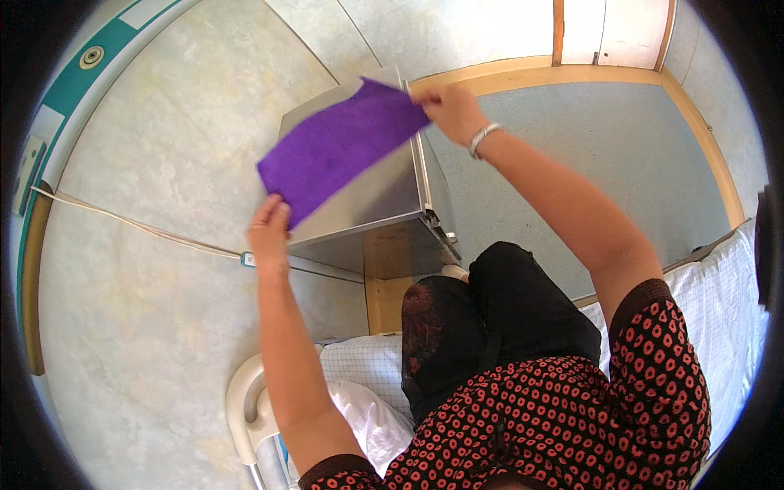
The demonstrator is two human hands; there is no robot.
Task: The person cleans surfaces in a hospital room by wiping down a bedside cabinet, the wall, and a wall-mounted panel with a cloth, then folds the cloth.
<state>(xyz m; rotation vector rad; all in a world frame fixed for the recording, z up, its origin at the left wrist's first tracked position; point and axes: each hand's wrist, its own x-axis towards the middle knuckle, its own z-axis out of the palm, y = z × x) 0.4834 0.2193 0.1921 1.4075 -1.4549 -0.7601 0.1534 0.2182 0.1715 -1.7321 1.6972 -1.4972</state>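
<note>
A purple cloth (346, 141) is stretched between my two hands above a metal-topped bedside cabinet (380, 187). My left hand (269, 229) pinches its near left corner between thumb and fingers. At the opposite end, my right hand (450, 110) grips the cloth's edge; a silver bracelet (484, 139) circles that wrist. The far side of the cloth bows a little, and one corner sticks up. Whether the cloth touches the cabinet top cannot be told. It hides much of that top.
I sit on a bed with a checked sheet (367, 361), beside a pale plastic bed rail (242, 404) and a white pillow (367, 416). Along the left wall runs a cable (153, 229) with a small handset (247, 260). Grey floor (588, 177) extends right of the cabinet.
</note>
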